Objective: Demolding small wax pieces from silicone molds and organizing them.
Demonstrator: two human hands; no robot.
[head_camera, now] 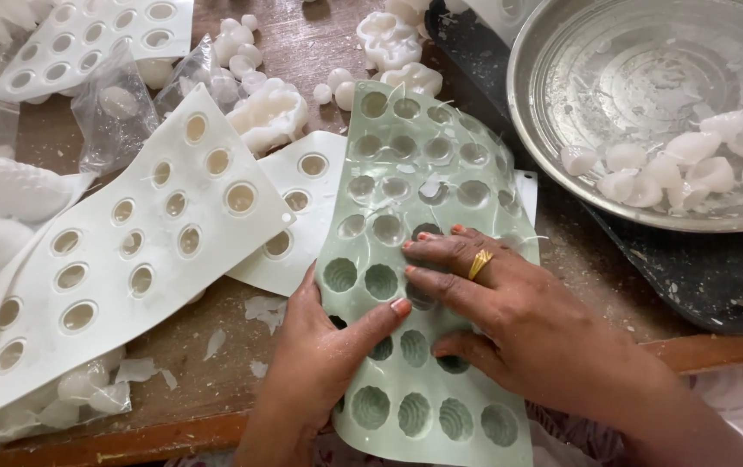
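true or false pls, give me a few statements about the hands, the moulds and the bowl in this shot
1. Both hands rest on the green silicone mould. True: the left hand grips its edge and the right hand presses flat on top.
2. The metal bowl holds nothing. False: white moulded pieces lie in it.
3. A gold ring sits on the right hand. True.
4. The white mould lies to the right of the green one. False: it lies to the left.
5. The green mould's upper cavities are all filled. False: they look hollow.
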